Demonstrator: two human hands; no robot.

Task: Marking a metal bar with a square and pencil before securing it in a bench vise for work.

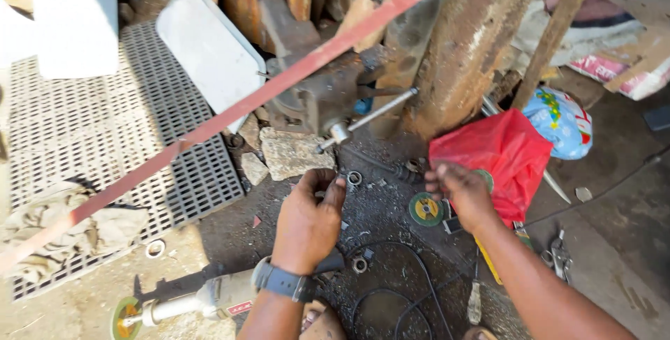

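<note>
Left hand hovers over the gritty floor, fingers curled, can't tell if it's pinching anything. Right hand, fingers loosely spread, sits just above the green cutting disc, beside the red bag.

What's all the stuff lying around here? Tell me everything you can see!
bench vise: one, dark grey, centre, behind the hands
long bar: one, red, slanting across the view
plastic grate: one, grey-white, left
rag: one, beige, on the grate's lower left
stones: two, pale, below the vise
plastic bag: one, red, right of centre
grinding disc: one, green, on the ground by the right hand
angle grinder: one, grey, bottom left
pliers: one, metal, lower right
left hand: fingers curled, wristwatch on the wrist
right hand: at the red bag's edge
</note>
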